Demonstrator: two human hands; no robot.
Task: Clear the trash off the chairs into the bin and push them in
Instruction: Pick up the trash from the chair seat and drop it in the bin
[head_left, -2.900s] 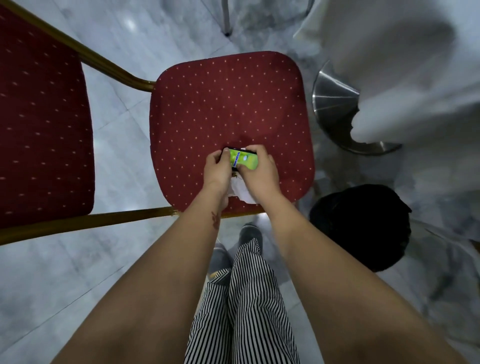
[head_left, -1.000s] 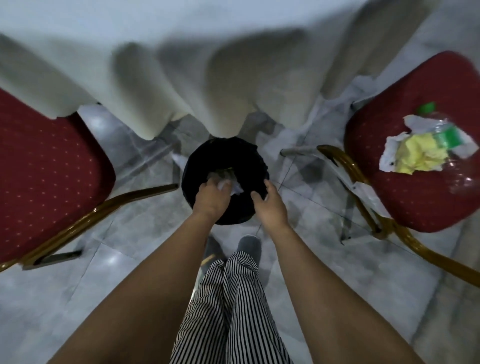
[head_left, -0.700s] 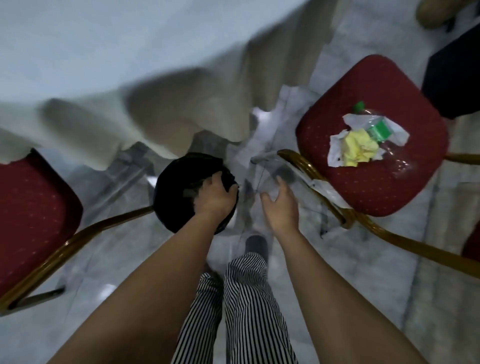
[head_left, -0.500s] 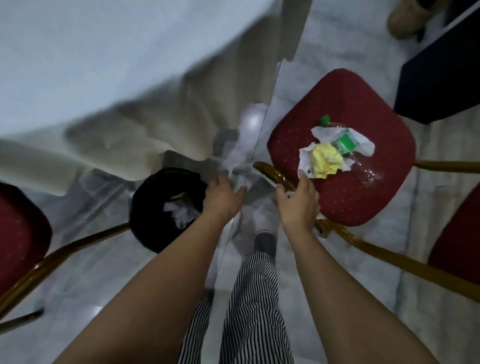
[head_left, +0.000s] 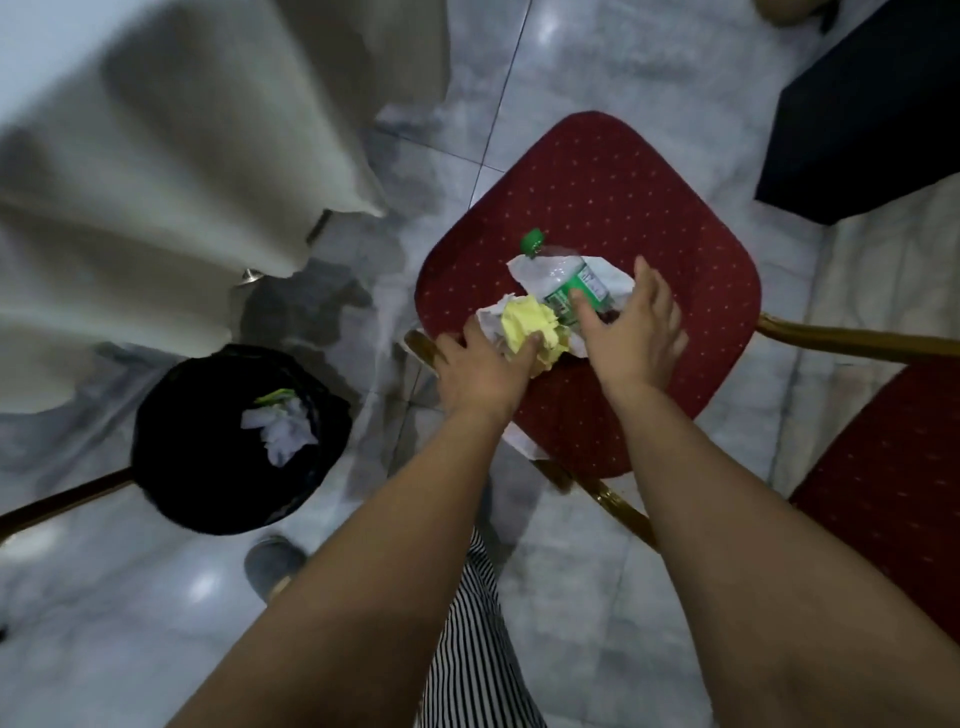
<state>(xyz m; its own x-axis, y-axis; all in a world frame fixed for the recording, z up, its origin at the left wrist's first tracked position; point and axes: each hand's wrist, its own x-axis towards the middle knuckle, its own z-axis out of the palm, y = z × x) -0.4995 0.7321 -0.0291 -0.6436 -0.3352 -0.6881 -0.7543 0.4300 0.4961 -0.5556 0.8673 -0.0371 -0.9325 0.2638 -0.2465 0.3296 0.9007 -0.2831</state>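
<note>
Head view shows our left hand (head_left: 480, 366) touching the crumpled yellow paper wad (head_left: 530, 327) and our right hand (head_left: 631, 332), fingers spread, over the clear green-labelled plastic bottle (head_left: 563, 280) on the red dotted chair seat (head_left: 623, 192); we should gather everything together before crossing to the black round bin (head_left: 208, 467).

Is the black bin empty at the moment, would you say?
No, crumpled white paper already lies inside the black bin.

The right hand (head_left: 631, 332) hides the plastic bottle's (head_left: 569, 283) lower half; the tablecloth (head_left: 156, 156) is blurred.
</note>
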